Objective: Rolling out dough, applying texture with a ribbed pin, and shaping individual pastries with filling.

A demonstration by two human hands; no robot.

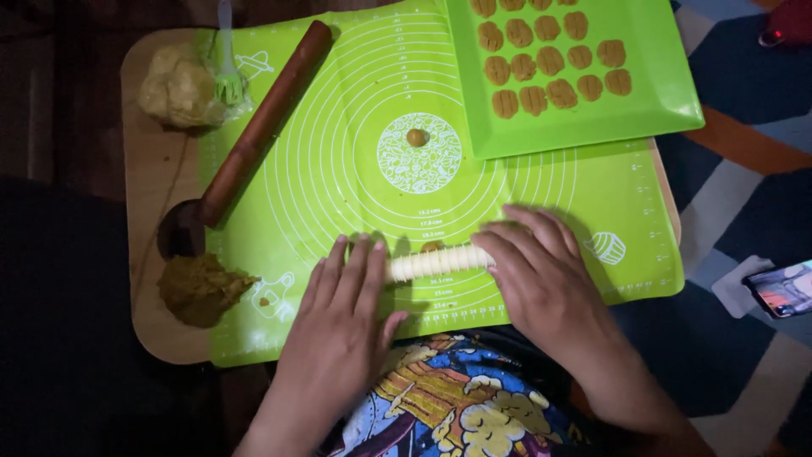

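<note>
- Patterned fabric (448,406) with blue and yellow shapes lies nearest the camera, between the two forearms, cut off by the bottom edge.
- Left hand (338,317) lies flat, fingers stretched out and unclenched, fingertips resting on the left end of a cream ridged roller (440,262); that end is hidden under them.
- Right hand (541,275) lies palm down, fingers spread and relaxed over the roller's right end, which it covers entirely. Neither hand closes around the roller; both press on top of it.
- One roller shows, lying crosswise on the near part of the green silicone mat (338,169), between the hands. A small brown bit (433,246) peeks out just behind it; what it is remains hard to tell.
- One small dough ball (416,137) sits on the mat's patterned centre circle.
- One brown wooden rolling pin (264,123) lies slanted across the mat's left side, its lower end over a dark round hole in the wooden board (152,169).
- One brown dough lump (199,288) rests at the mat's near-left corner; one pale lump (178,85) in clear wrap sits far left, with a green brush (227,72) beside it.
- One green tray (660,85) overlaps the mat's far-right corner, cut off at the top; about sixteen ridged pieces (550,61) show on it, the topmost ones cropped.
- One phone (782,288) lies on the patterned floor at right, partly out of frame.
</note>
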